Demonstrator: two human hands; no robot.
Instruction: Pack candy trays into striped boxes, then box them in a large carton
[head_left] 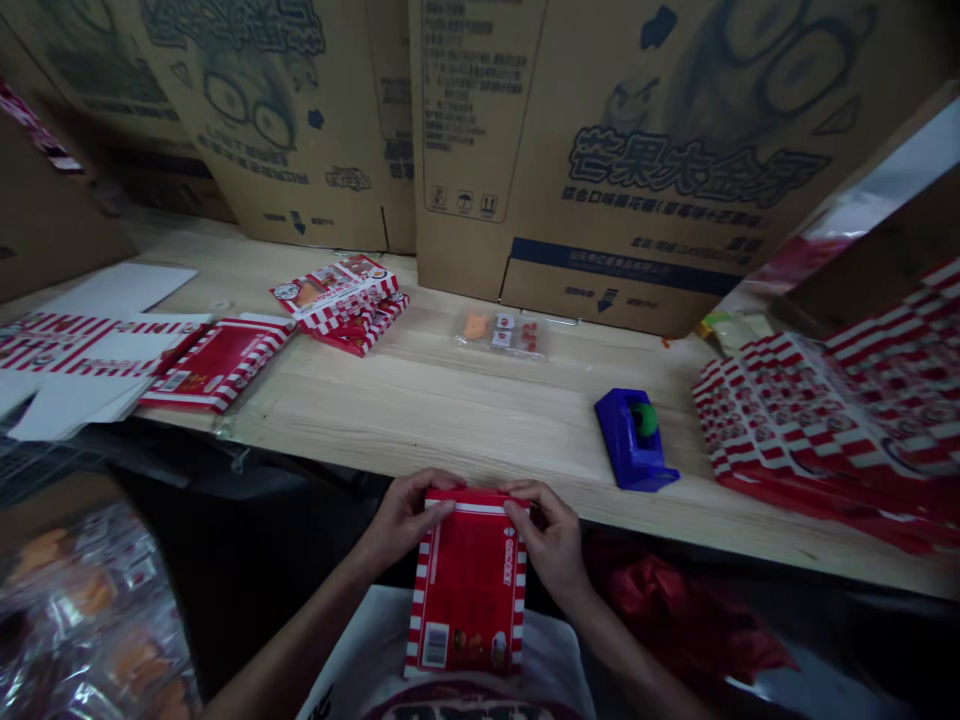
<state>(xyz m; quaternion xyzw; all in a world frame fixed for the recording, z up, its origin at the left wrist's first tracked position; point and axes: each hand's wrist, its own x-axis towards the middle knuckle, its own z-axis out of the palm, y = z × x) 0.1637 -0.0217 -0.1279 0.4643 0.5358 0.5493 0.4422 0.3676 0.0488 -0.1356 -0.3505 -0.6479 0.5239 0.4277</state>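
A flat red box (471, 590) with striped white-and-red sides and a barcode is held upright near my lap, at the table's front edge. My left hand (412, 515) grips its top left corner, with the thumb on the face and the fingers behind. At the top right corner my right hand (547, 530) pinches it the same way. Beyond, on the wooden table (450, 410), lie a clear packet (502, 334) of small items and an open striped box (349, 305).
A blue tape dispenser (636, 440) stands right of centre. Striped boxes are stacked (825, 430) at the right. Flat cartons (82, 350) and a red box (221, 362) lie left. Large cardboard boxes (570, 240) line the back. Clear packets (97, 610) fill a container at lower left.
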